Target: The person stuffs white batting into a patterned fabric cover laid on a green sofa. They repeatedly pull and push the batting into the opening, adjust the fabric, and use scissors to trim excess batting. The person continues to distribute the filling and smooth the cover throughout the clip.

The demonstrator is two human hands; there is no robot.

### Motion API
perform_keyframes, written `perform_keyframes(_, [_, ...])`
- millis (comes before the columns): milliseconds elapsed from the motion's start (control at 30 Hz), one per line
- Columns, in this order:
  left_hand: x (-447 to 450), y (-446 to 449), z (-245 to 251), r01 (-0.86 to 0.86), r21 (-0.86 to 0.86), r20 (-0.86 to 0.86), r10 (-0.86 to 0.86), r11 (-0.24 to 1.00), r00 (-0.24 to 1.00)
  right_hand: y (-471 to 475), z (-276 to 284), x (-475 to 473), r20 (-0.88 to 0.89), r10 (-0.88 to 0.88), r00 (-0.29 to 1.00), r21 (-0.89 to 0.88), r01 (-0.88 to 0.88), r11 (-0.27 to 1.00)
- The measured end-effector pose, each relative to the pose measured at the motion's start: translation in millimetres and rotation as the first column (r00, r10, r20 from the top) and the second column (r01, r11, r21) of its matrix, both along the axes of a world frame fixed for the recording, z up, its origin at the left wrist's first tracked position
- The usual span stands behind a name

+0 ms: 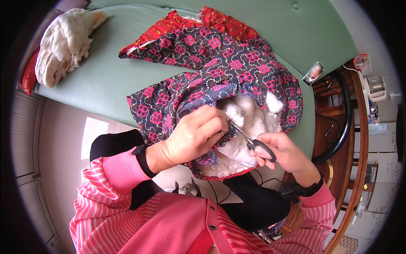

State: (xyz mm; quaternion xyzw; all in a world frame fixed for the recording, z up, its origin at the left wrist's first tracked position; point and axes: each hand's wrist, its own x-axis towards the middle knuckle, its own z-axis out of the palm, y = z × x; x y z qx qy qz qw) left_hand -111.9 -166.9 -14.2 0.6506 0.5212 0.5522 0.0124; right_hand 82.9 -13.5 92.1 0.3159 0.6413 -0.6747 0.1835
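A padded garment (222,63) of dark cloth with pink motifs and red patterned cloth lies in front of me, partly over my lap. White cotton wadding (250,117) shows through its opening. My left hand (199,133) grips the edge of the cloth at that opening. In my right hand (279,149) is a pair of scissors (245,136) with black handles, its blades pointing at the cloth beside my left fingers. Whether the blades touch the cloth I cannot tell.
The garment rests on a green padded sofa (95,73). A heap of off-white wadding (63,47) lies at the far left, a phone (313,74) at the right on the sofa. Beyond stands a wooden table (358,152) with a thick black hose (347,117).
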Motion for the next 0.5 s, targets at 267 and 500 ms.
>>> perform_keyframes(267, [-1.5, 2.2, 0.0, -0.042, -0.006, 0.041, 0.042, 0.999, 0.998, -5.2, -7.6, 5.9, -0.100, -0.106, 0.989, -0.017, 0.105, 0.994])
perform_keyframes(500, [7.9, 3.9, -4.5, -0.069, -0.121, 0.220, 0.095, 0.990, 0.971, -22.2, -25.4, 1.3, -0.153, -0.245, 0.957, -0.065, 0.238, 0.969])
